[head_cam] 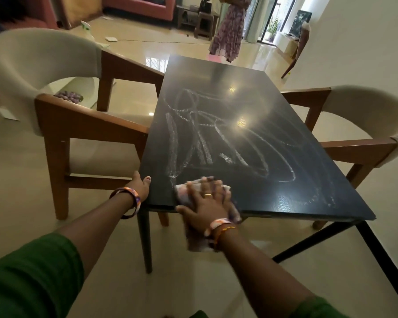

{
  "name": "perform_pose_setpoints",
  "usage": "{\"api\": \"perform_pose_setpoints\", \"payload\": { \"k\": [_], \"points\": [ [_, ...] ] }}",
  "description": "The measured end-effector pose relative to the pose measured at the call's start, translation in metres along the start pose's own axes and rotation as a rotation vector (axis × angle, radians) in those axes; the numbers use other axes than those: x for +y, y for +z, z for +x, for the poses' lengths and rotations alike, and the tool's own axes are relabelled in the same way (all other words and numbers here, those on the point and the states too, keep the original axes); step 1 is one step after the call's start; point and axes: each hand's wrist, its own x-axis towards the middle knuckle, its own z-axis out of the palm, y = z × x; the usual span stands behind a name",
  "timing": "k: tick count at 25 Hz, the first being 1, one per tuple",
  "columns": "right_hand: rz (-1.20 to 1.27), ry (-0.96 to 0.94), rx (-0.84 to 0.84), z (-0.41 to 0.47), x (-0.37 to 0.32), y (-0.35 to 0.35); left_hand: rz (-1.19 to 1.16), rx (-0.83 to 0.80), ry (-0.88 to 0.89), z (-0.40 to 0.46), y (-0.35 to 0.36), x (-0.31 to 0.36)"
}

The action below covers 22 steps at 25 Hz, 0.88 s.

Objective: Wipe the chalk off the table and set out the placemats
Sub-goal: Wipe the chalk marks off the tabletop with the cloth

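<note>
Two hands at the near end of a dark bench (257,92), pretty much all chalk scribbles (218,143) across the middle and right. Starting far left: cream-backed wooden armchair (62,106) pulled up against the bench's left side, something small and purple (68,96) sitting on its seat. Next over, left hand (142,183) hooked on the bench's near-left corner, thumb on top, other fingers curled round the edge and mostly hidden; orange-and-purple bangle (128,200) on that wrist. Just right of it, right hand (208,203) flat on a pale patterned cloth (193,191), fingers (213,187) spread wide and straight, pressing it onto the bench near the front edge. Rest of the cloth dangling off the edge below the wrist, kinda blurred. Gold ring on one finger, bangle and orange thread on that wrist too. Green sleeves on both arms. Far right, a second armchair (359,125) by the bench's right side. Way back on the shiny floor, another person in a purple floral dress (228,31), with a red sofa (145,6) off to the left.
</note>
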Motion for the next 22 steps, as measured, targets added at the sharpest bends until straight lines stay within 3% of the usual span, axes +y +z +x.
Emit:
{"api": "perform_pose_setpoints", "payload": {
  "k": [2,4,9,12,16,18,20,22],
  "points": [
    [-0.008,-0.198,-0.093,0.0,-0.026,0.002,0.063,0.008,-0.015,0.001,-0.001,0.0],
    [-0.022,-0.25,-0.098,0.001,-0.008,-0.004,0.088,0.005,-0.006,0.001,-0.002,-0.001],
    [-0.05,0.139,-0.01,-0.029,0.114,-0.021,-0.007,-0.068,0.01,-0.001,-0.004,-0.013],
    [-0.051,0.236,0.034,-0.034,0.116,-0.02,-0.005,-0.094,-0.007,-0.002,-0.005,-0.015],
    [-0.067,-0.077,0.061,-0.005,0.015,0.002,0.033,-0.096,-0.015,-0.004,-0.007,-0.014],
    [-0.048,-0.234,-0.007,0.003,-0.03,0.005,0.049,-0.084,-0.016,-0.005,-0.007,-0.012],
    [-0.039,-0.283,-0.049,0.008,-0.033,-0.001,0.025,-0.089,-0.01,-0.005,-0.008,-0.014],
    [-0.035,-0.219,-0.01,0.002,0.003,-0.005,-0.038,-0.122,0.012,-0.004,-0.01,-0.017]
  ]
}}
